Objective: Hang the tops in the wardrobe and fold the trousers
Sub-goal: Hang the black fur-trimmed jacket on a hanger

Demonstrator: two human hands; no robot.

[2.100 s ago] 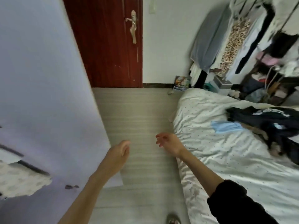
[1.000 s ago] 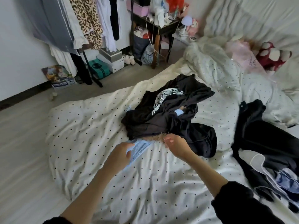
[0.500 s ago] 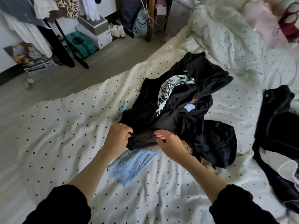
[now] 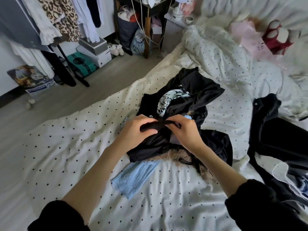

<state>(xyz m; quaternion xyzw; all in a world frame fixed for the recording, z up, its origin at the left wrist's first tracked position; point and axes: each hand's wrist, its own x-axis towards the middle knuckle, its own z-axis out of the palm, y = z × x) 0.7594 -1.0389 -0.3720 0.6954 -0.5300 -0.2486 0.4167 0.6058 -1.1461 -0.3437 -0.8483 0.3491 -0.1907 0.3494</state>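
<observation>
A heap of black clothes point(image 4: 196, 90) with a white printed patch lies on the dotted white bed point(image 4: 70, 147). My left hand point(image 4: 135, 130) and my right hand point(image 4: 185, 130) both grip a bunched edge of a black garment point(image 4: 156, 142) lifted from the near side of the heap. A light blue knitted top point(image 4: 133, 177) sticks out from under the heap toward me. Brown furry fabric point(image 4: 180, 157) shows beneath the black cloth. More dark clothes point(image 4: 276, 135) lie on the bed at the right.
An open clothes rack point(image 4: 55, 19) with hanging garments stands at the back left, boxes point(image 4: 95, 50) on the floor beneath it. A dark side table point(image 4: 146, 22) with bags stands behind the bed. Pillows and soft toys point(image 4: 276, 37) lie at the far right.
I turned from the door to the bed. Both hands reached the heap, took hold of the black garment's edge and raised it off the blue top.
</observation>
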